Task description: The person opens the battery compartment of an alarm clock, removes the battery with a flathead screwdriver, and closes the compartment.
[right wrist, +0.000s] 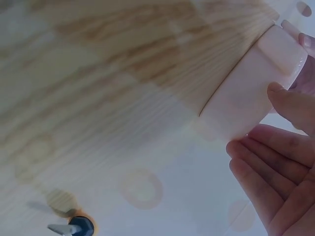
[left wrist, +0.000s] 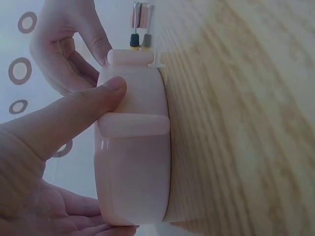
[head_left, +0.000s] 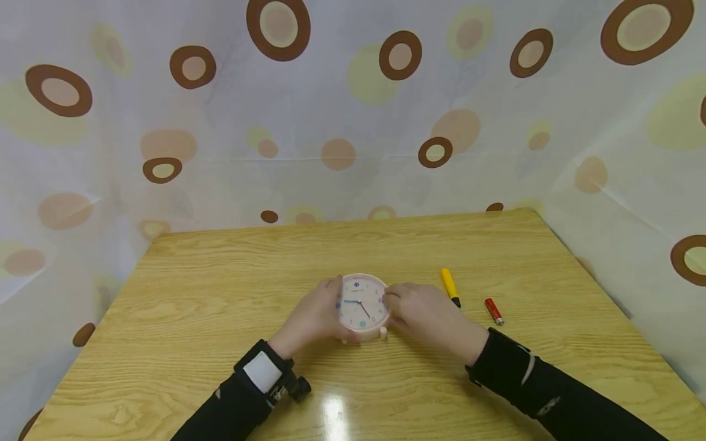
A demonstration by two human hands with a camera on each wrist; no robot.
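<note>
A round pale pink clock (head_left: 361,304) lies face up on the table, its dial showing coloured hands and two stubby feet on its near side. My left hand (head_left: 317,309) grips its left side, with the thumb (left wrist: 110,91) on the casing between the feet and the fingers around the far side. On the right side of the rim, my right hand (head_left: 421,312) holds the clock between thumb and fingers. In the right wrist view, the right fingertips (right wrist: 238,150) rest against the pink casing (right wrist: 246,93). The clock's back is hidden against the table.
Right of the clock lies a screwdriver (head_left: 449,283) with a yellow handle, its shaft partly hidden by my right hand. A red battery (head_left: 494,312) lies farther right. Behind the wooden table (head_left: 248,257) hangs a patterned curtain (head_left: 331,98).
</note>
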